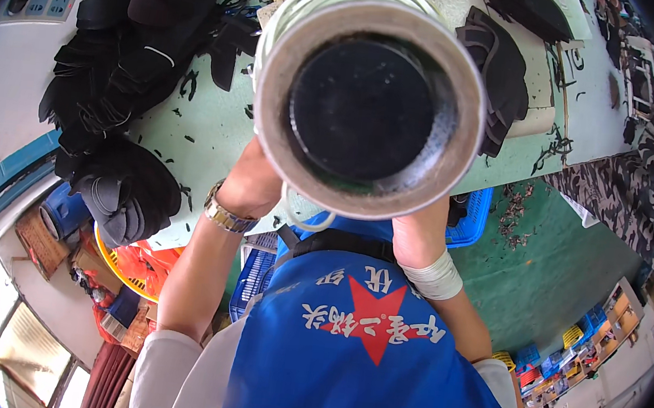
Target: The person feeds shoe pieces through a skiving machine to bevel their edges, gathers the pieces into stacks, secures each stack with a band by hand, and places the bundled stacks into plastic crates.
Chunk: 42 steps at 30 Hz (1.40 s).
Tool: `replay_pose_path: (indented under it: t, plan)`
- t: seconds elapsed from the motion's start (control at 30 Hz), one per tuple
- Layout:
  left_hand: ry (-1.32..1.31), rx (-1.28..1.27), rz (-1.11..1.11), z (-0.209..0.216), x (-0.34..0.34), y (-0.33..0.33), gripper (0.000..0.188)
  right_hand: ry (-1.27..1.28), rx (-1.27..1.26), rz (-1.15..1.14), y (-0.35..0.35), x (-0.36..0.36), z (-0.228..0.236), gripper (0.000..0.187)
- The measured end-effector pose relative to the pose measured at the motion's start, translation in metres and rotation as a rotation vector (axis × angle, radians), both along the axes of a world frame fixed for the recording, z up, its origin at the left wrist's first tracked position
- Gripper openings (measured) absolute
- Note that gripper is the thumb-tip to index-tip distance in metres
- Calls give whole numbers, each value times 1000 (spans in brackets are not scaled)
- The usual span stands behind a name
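Note:
A large round metal-coloured ring point(459, 130) with a dark, shiny disc inside fills the upper middle of the head view, close to the camera. Pale cord loops around its far side, and one loop hangs below. My left hand point(256, 181), with a metal watch on the wrist, reaches up behind its left edge. My right hand point(419, 234), its wrist wrapped in a white band, goes behind the lower right edge. The ring hides the fingers of both hands and whatever they touch. Curved black sheet pieces point(495, 82) lie just right of the ring.
Stacked black pieces point(149, 34) and another black pile point(127, 191) cover the left of the pale green table point(207, 132). Black scraps are scattered there. Below stand an orange basket point(122, 268) and blue crates point(469, 219). Camouflage cloth point(624, 179) is at right.

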<state>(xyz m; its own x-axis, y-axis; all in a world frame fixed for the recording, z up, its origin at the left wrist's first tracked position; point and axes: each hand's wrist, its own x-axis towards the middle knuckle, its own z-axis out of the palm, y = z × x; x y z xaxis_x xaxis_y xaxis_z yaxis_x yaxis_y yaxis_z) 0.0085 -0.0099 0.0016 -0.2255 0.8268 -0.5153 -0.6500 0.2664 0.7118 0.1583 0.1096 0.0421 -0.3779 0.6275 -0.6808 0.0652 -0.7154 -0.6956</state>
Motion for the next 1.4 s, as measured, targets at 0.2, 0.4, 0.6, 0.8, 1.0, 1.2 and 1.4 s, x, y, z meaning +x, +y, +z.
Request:
replay_pose_path:
  t: [0.2, 0.4, 0.6, 0.8, 1.0, 1.2, 1.4]
  plan:
    - [452, -191, -13, 0, 6, 14, 21, -4, 8, -14, -4, 0, -1, 40]
    - [258, -71, 228, -3, 15, 13, 33, -19, 15, -29, -6, -1, 2, 39]
    - [332, -112, 93, 2, 15, 11, 37, -5, -13, -88, -7, 2, 0, 34]
    - [217, -101, -66, 5, 10, 9, 40, -8, 6, -96, -8, 7, -1, 26]
    - [544, -127, -12, -22, 27, -4, 30, 5, 93, -94, -8, 24, 0, 19]
    - [823, -146, -246, 29, 30, -5, 18, 50, 192, -101, 18, 60, 15, 9]
    - [313, -63, -159, 63, 22, 9, 12, -165, 1342, 154, 111, 59, 29, 25]
